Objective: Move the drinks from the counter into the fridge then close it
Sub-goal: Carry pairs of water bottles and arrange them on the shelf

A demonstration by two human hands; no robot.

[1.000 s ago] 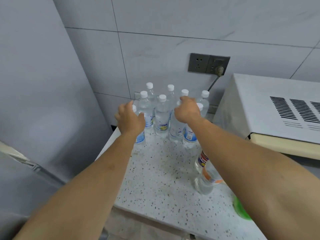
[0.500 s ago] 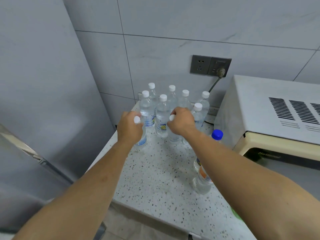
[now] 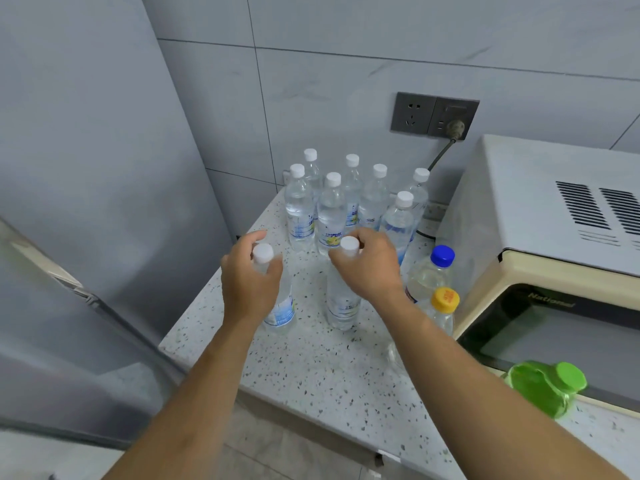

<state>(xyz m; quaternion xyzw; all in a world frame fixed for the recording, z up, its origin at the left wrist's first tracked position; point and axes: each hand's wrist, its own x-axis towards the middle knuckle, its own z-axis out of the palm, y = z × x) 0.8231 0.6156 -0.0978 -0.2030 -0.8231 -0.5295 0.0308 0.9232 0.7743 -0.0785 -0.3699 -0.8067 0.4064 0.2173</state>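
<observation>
A speckled stone counter (image 3: 311, 368) meets grey tiles. The left hand (image 3: 247, 284) and right hand (image 3: 372, 268) each curl round the neck of a clear, white-capped plastic bottle (image 3: 282, 308), (image 3: 341, 304). At 12 o'clock stand more water bottles (image 3: 332, 211); at 3 o'clock, a cream microwave (image 3: 540, 244).

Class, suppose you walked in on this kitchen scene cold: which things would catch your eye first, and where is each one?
First, the two hands mid-counter: the left hand and right hand each hold the neck of a clear plastic water bottle with a white cap. Behind them, a cluster of seven matching white-capped bottles stands against the tiled wall. At the right, a bright green plastic bottle lies before the cream microwave.
</observation>
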